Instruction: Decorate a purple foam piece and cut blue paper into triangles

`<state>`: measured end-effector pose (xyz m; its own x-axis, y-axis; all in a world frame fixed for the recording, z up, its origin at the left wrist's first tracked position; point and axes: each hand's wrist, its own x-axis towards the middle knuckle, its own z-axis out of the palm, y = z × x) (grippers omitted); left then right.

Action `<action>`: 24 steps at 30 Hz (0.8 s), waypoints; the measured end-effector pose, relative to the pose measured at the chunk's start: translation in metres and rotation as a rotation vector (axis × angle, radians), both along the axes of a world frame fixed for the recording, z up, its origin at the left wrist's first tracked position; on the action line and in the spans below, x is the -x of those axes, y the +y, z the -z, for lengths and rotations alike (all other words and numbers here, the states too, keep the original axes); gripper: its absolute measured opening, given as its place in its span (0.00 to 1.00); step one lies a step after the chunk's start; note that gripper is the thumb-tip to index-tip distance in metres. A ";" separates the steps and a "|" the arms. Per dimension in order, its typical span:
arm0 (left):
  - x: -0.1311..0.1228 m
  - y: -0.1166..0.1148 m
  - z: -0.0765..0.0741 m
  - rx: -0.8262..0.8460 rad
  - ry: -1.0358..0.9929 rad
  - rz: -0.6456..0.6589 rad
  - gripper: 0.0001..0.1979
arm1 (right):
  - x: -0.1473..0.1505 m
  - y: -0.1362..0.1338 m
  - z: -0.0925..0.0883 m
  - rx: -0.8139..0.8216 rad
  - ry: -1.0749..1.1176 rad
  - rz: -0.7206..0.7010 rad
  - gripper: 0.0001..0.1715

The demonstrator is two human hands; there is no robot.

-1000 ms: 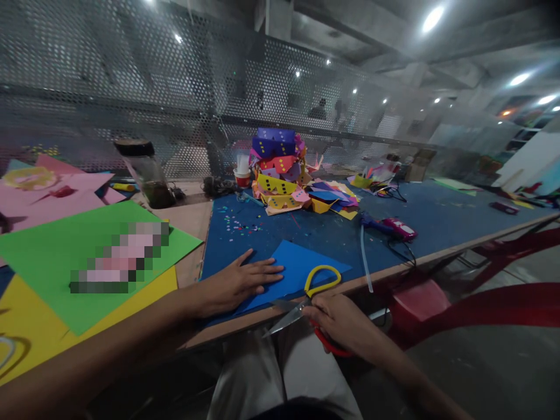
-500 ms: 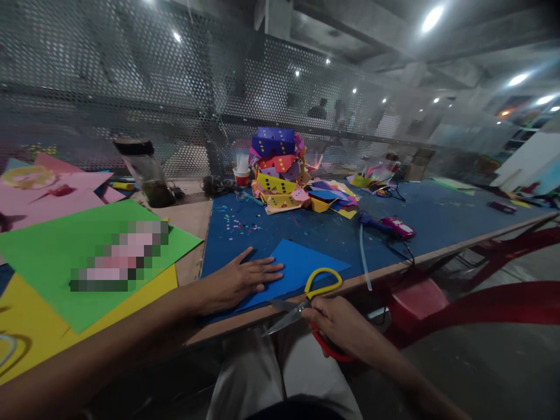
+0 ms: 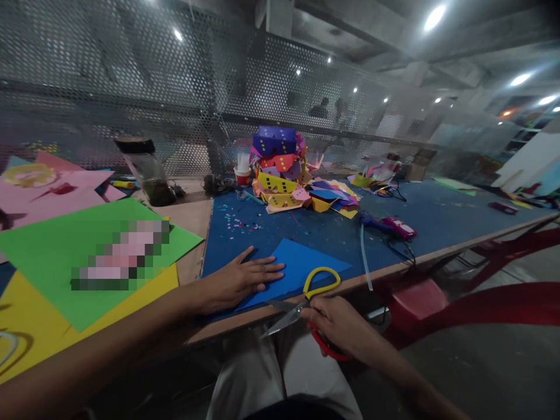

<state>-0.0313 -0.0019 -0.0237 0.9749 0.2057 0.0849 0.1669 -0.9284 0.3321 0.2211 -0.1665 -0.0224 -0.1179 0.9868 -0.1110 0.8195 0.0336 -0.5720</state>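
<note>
A folded bright blue paper (image 3: 301, 259) lies on the dark blue tabletop at the table's front edge. My left hand (image 3: 240, 280) rests flat on the paper's left part, fingers spread and pointing right. Just beyond the edge, my right hand (image 3: 330, 324) is closed on scissors (image 3: 322, 280) with one yellow and one red handle loop. Their blades are spread apart and point left, close to the paper's lower edge. Part of the red loop is hidden by my right hand.
Behind stands a pile of coloured paper crafts (image 3: 280, 175), beside a red and white cup (image 3: 242, 175). A glue gun (image 3: 398, 228) lies at right. Green paper (image 3: 52, 251) and a jar (image 3: 151, 175) are at left. Red chairs (image 3: 481, 303) stand at right.
</note>
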 end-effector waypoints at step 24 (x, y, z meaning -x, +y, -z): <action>-0.016 0.000 -0.003 -0.074 -0.012 -0.078 0.23 | -0.014 0.005 -0.005 0.053 0.023 0.016 0.25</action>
<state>-0.0155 -0.0017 -0.0204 0.9549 0.2739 0.1144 0.2364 -0.9348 0.2651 0.2349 -0.1615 -0.0170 -0.1051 0.9814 -0.1607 0.8066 -0.0104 -0.5911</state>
